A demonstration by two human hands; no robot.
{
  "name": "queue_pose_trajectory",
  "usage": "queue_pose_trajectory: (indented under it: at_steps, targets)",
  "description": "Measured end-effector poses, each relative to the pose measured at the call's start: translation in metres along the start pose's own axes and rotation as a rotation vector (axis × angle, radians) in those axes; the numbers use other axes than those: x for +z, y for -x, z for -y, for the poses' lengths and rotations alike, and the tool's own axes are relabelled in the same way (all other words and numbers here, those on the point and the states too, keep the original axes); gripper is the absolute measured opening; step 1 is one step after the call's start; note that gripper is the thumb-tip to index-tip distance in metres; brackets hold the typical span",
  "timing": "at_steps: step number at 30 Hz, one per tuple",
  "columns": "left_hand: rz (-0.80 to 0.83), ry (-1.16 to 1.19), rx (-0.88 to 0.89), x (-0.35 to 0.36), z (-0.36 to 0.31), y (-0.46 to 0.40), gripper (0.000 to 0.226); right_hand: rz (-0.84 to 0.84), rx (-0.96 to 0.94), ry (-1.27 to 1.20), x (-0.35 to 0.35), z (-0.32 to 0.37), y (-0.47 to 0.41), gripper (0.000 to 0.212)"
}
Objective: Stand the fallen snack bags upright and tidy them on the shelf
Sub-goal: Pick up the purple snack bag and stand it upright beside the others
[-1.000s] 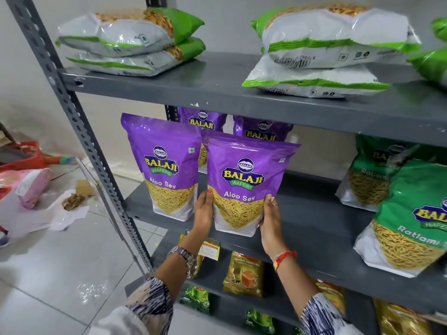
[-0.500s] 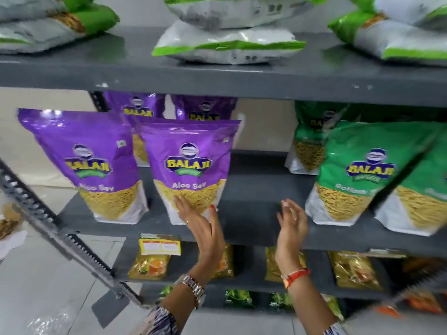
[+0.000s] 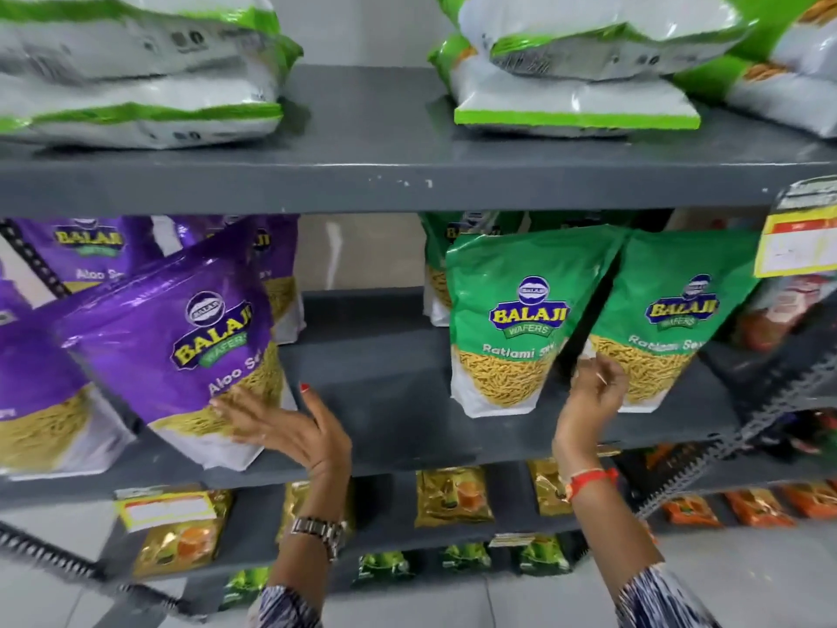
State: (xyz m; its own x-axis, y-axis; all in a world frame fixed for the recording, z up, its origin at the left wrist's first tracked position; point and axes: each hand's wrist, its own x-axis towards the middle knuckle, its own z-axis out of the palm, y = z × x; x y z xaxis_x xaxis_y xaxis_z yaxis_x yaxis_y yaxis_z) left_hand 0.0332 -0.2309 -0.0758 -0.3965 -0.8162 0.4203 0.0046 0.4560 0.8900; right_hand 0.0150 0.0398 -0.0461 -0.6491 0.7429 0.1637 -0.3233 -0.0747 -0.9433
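Observation:
On the grey middle shelf [image 3: 385, 401] a purple Aloo Sev bag [image 3: 181, 337] stands at the left, leaning. My left hand [image 3: 290, 428] is spread flat against its lower front, not gripping it. More purple bags stand beside it [image 3: 36, 401] and behind it [image 3: 90, 247]. Two green Ratlami Sev bags stand upright at the right, one [image 3: 507, 319] beside the other [image 3: 670, 319]. My right hand [image 3: 593, 392] hovers with loosely curled fingers at the gap between their lower corners and holds nothing. Another green bag [image 3: 437, 269] stands behind them.
White-and-green bags lie flat in stacks on the top shelf [image 3: 385, 174], at left [image 3: 136, 83] and right [image 3: 575, 83]. A yellow price tag [image 3: 801, 242] hangs at right. Small gold packets [image 3: 453, 496] line the lower shelf. Bare shelf space separates purple and green bags.
The view has swung right along the shelf. Both hands let go of the purple bag; the left hand now rests on its front and the right hand has moved to the green bags.

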Motion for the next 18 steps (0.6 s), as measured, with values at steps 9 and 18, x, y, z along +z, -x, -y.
queue_pose_trajectory:
  at_steps: [9,18]
  targets:
    - [-0.088,0.068,-0.047,-0.053,0.035,-0.021,0.065,0.49,-0.081,-0.008,0.065,-0.029,0.14,0.016]
    - [0.244,0.252,-0.099,-0.085,0.051,-0.057,0.091,1.013,0.387,0.031,0.205,-0.039,0.207,0.039]
